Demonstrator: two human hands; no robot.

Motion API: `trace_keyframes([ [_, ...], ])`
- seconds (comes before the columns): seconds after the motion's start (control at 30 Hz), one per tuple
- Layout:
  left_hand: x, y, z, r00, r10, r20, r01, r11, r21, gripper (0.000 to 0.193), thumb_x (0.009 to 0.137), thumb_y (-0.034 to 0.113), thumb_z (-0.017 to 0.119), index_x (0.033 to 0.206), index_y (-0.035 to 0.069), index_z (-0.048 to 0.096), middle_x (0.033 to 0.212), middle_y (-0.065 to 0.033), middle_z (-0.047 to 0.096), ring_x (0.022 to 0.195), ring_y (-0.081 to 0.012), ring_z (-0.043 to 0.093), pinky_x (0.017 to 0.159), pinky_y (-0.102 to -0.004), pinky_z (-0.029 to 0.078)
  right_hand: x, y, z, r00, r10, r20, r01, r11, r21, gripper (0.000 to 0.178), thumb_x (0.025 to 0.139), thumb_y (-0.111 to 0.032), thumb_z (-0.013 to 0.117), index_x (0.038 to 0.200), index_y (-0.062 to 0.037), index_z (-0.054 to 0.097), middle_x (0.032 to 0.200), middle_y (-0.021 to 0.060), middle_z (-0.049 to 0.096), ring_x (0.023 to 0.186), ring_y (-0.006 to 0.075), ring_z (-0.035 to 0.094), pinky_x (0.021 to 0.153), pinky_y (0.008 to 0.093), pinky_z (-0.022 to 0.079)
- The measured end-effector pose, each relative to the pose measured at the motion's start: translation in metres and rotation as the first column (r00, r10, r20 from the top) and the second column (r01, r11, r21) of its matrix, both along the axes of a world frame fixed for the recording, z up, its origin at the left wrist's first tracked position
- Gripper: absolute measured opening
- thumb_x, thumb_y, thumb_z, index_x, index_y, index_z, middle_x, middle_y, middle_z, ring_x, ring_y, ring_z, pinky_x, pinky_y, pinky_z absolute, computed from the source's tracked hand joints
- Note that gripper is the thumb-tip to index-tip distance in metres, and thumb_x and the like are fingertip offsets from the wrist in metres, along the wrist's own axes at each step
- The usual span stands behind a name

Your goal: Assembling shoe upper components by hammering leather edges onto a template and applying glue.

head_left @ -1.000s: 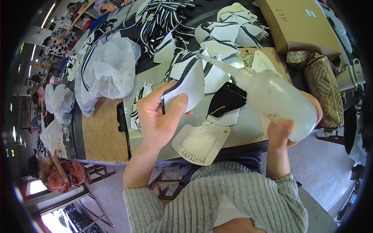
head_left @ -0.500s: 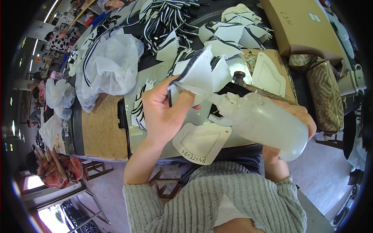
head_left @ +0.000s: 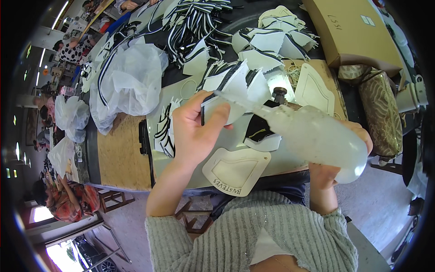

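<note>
My left hand (head_left: 195, 131) pinches a white fabric piece (head_left: 233, 84) with a dark edge, holding it up over the table. My right hand (head_left: 358, 136) is wrapped round a translucent white squeeze bottle (head_left: 319, 138), tipped so that its long thin nozzle points left. The nozzle's tip lies close to the dark edge, beside my left fingers; whether it touches cannot be made out. Below the bottle's neck lies a black and white piece (head_left: 260, 131). A cream pattern template (head_left: 236, 168) with a curved cut outline rests at the table's near edge.
Stacked white pieces with dark edges (head_left: 267, 41) and a heap of black-and-white strips (head_left: 197, 20) lie farther back. Plastic bags (head_left: 129, 79) are at the left. A cardboard box (head_left: 358, 36), a patterned pouch (head_left: 380, 118) and another template (head_left: 315, 88) stand or lie at the right.
Both hands have shifted slightly right with the piece and the bottle. The nozzle has moved along beside the dark edge, and more of the black and white piece below shows.
</note>
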State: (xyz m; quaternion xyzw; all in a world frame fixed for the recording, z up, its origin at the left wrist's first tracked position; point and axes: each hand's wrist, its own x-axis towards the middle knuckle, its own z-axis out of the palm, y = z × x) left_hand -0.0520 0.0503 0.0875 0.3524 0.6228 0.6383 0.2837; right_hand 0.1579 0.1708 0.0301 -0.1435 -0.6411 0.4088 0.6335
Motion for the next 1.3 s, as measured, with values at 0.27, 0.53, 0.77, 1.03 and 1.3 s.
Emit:
trace_keyframes([
  [0.27,-0.001,-0.003,-0.008,1.000,0.003,0.013,-0.003,1.000,-0.018,0.012,0.087,0.002,0.063,0.097,-0.004,0.065,0.079,-0.0030,0.063,0.066,-0.0079,0.060,0.059,-0.0233,0.053,-0.002,0.004,-0.001,0.981,-0.194,-0.024,0.184,0.959,-0.217,0.077,0.077,-0.047,0.074,0.125,0.0015,0.037,0.112,0.0133,0.053,0.105,0.0210,0.054,0.091,0.0357,0.045],
  [0.53,-0.135,0.000,-0.026,0.958,0.253,-0.134,-0.270,0.954,-0.128,0.030,0.080,0.010,0.071,0.108,0.003,0.065,0.092,-0.0028,0.066,0.079,-0.0085,0.060,0.068,-0.0238,0.048,0.038,0.019,-0.027,0.984,-0.076,-0.163,0.023,0.952,-0.306,0.051,0.098,-0.032,0.052,0.137,0.0006,0.040,0.129,0.0122,0.053,0.120,0.0228,0.050,0.104,0.0410,0.037],
  [0.77,-0.200,0.046,-0.056,0.972,0.043,-0.231,-0.123,0.930,-0.345,0.026,0.077,0.007,0.070,0.102,0.003,0.065,0.090,-0.0039,0.066,0.078,-0.0123,0.062,0.069,-0.0271,0.050,0.042,0.021,-0.028,0.980,-0.072,-0.185,0.003,0.938,-0.348,0.050,0.098,-0.031,0.054,0.137,-0.0017,0.042,0.131,0.0119,0.052,0.122,0.0231,0.049,0.104,0.0412,0.037],
  [1.03,-0.217,0.076,-0.090,0.955,-0.158,-0.250,-0.044,0.759,-0.650,0.022,0.076,0.010,0.069,0.097,0.004,0.066,0.082,-0.0015,0.066,0.069,-0.0115,0.059,0.064,-0.0265,0.046,0.046,0.028,-0.029,0.969,-0.139,-0.204,0.054,0.925,-0.375,0.047,0.099,-0.031,0.052,0.133,0.0000,0.046,0.127,0.0122,0.056,0.118,0.0247,0.053,0.102,0.0422,0.040],
  [1.3,-0.217,0.074,-0.106,0.608,-0.245,-0.755,-0.319,0.795,-0.516,0.035,0.065,0.017,0.071,0.097,0.001,0.066,0.085,-0.0145,0.069,0.074,-0.0198,0.065,0.072,-0.0309,0.050,0.041,0.029,-0.031,0.958,-0.101,-0.269,-0.016,0.916,-0.401,0.042,0.100,-0.030,0.049,0.130,0.0001,0.049,0.126,0.0125,0.057,0.117,0.0250,0.054,0.101,0.0434,0.041],
])
